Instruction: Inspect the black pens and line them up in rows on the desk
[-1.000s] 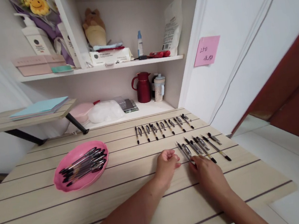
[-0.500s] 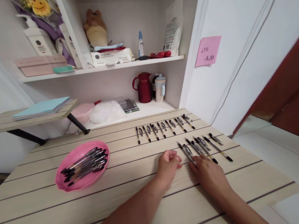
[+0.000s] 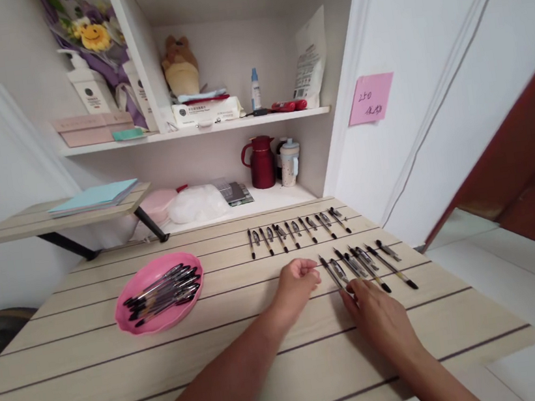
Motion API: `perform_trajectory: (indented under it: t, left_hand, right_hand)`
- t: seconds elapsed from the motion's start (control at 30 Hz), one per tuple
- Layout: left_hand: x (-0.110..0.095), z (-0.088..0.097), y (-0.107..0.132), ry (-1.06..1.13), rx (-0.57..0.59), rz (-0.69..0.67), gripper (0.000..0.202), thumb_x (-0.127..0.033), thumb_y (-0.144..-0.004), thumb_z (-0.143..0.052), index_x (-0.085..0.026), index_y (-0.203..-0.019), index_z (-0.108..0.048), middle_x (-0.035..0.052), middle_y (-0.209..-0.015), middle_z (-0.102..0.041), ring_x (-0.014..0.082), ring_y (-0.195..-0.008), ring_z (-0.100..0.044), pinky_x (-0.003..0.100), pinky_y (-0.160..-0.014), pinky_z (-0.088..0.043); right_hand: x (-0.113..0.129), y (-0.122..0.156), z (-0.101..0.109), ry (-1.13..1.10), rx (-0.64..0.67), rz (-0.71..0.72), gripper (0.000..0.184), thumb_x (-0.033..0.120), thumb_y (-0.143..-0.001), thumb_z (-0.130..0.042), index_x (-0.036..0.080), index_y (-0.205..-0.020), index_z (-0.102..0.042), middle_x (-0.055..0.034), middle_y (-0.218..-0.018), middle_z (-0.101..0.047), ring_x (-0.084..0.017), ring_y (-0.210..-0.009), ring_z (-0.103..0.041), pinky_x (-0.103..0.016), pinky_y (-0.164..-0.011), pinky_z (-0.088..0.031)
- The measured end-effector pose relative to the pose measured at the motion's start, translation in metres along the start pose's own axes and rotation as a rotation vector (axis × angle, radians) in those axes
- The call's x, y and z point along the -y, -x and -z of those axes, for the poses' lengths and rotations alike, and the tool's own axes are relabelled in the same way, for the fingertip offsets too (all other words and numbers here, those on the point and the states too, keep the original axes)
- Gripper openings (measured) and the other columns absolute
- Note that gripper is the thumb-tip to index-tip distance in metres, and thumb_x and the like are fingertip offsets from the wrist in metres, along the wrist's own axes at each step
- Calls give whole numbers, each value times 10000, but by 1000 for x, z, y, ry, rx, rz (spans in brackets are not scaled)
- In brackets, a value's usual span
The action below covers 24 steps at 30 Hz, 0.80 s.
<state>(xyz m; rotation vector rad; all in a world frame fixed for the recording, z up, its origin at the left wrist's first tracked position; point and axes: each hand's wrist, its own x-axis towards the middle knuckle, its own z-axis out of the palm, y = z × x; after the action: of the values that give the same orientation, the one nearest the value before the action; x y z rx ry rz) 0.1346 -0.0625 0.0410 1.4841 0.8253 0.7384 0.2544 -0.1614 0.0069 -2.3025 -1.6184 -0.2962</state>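
My left hand (image 3: 296, 289) hovers over the table with fingers loosely curled, thumb and forefinger slightly apart; nothing shows in it. To its right, my right hand (image 3: 380, 310) rests low, its fingertips closed around the lower end of a black pen (image 3: 329, 269) lying on the table. A clear pen cap (image 3: 338, 269) lies beside that pen, close to my fingers. Further right, in the same row, are several more uncapped pens (image 3: 395, 269) with caps by them. Behind, a second row holds several pens (image 3: 290, 235) and caps, laid out side by side.
A pink bowl (image 3: 121, 318) of capped pens stands on the left of the slatted wooden table (image 3: 222, 377). A small raised shelf (image 3: 28, 222) carries blue paper. At the back, a red jug (image 3: 261, 165) and a cup (image 3: 289, 165) stand in the cabinet.
The view has tilted up and left a little. Both hands stay near the front row; my right fingertips remain at the leftmost pen there.
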Motion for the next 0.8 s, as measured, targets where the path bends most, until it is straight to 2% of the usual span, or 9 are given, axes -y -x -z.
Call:
perform_trajectory:
  t: [0.07, 0.17, 0.23, 0.33, 0.4, 0.47, 0.57, 0.7, 0.8]
  left_hand:
    - [-19, 29, -2, -124, -8, -60, 204, -184, -729, -508, -137, -903, -603, 68, -810, -620, 152, -736, -582, 274, -706, -452]
    - [-46, 100, 2, -321, -91, -103, 251, -187, -712, -535, -182, -947, -624, 65, -936, -636, 201, -894, -565, 297, -825, -405]
    - [-55, 154, 12, -1068, -173, -111, 350, -231, -775, -462, -248, -1115, -545, 18, -1075, -612, 175, -1000, -536, 268, -874, -376]
    - [-52, 222, 36, -1314, -296, 56, 344, -170, -751, -455, -126, -1071, -575, 153, -1107, -586, 268, -1058, -506, 369, -889, -349]
    - [-40, 249, 51, -1410, -313, 201, 254, -137, -714, -480, -99, -911, -635, 195, -953, -628, 295, -923, -572, 390, -793, -396]
    - [-27, 262, 63, -1472, -298, 285, 214, -133, -705, -485, -111, -841, -649, 187, -888, -633, 286, -830, -596, 371, -717, -417]
    - [-14, 265, 70, -1534, -293, 308, 239, -148, -722, -471, -126, -894, -635, 175, -941, -613, 268, -836, -589, 342, -694, -418]
    - [-11, 262, 69, -1553, -315, 296, 252, -159, -733, -462, -136, -932, -616, 155, -967, -605, 235, -844, -581, 319, -719, -409]
    - [-13, 259, 69, -1515, -335, 269, 226, -160, -745, -443, -140, -882, -622, 155, -962, -607, 245, -853, -578, 340, -745, -396]
  right_hand:
    - [7, 6, -1, -35, -12, 51, 231, 276, -879, -334, 196, -731, -492, -43, -742, -597, -146, -599, -565, -251, -483, -270]
    - [20, 18, -4, -86, -20, 146, 237, 278, -880, -337, 204, -714, -489, -33, -725, -594, -141, -584, -560, -252, -483, -273]
    - [28, 26, -7, -112, -25, 197, 237, 286, -881, -342, 209, -714, -491, -25, -705, -587, -140, -565, -554, -254, -481, -274]
    - [35, 34, -11, -156, -29, 245, 239, 292, -883, -342, 215, -713, -491, -17, -683, -577, -141, -552, -552, -256, -482, -281]
    - [36, 37, -14, -182, -26, 260, 243, 296, -885, -339, 218, -709, -488, -14, -677, -573, -142, -551, -555, -257, -485, -289]
    - [37, 38, -16, -193, -25, 265, 246, 305, -885, -338, 220, -708, -487, -13, -675, -570, -142, -545, -556, -258, -481, -293]
    - [37, 38, -18, -191, -29, 265, 245, 318, -884, -336, 222, -723, -495, -12, -686, -573, -141, -533, -555, -259, -475, -297]
    - [38, 37, -18, -180, -37, 262, 252, 339, -883, -333, 224, -745, -510, -19, -708, -585, -144, -542, -562, -258, -476, -310]
    - [37, 37, -20, -185, -18, 255, 272, 358, -882, -326, 225, -736, -514, -23, -718, -593, -150, -557, -569, -260, -482, -319]
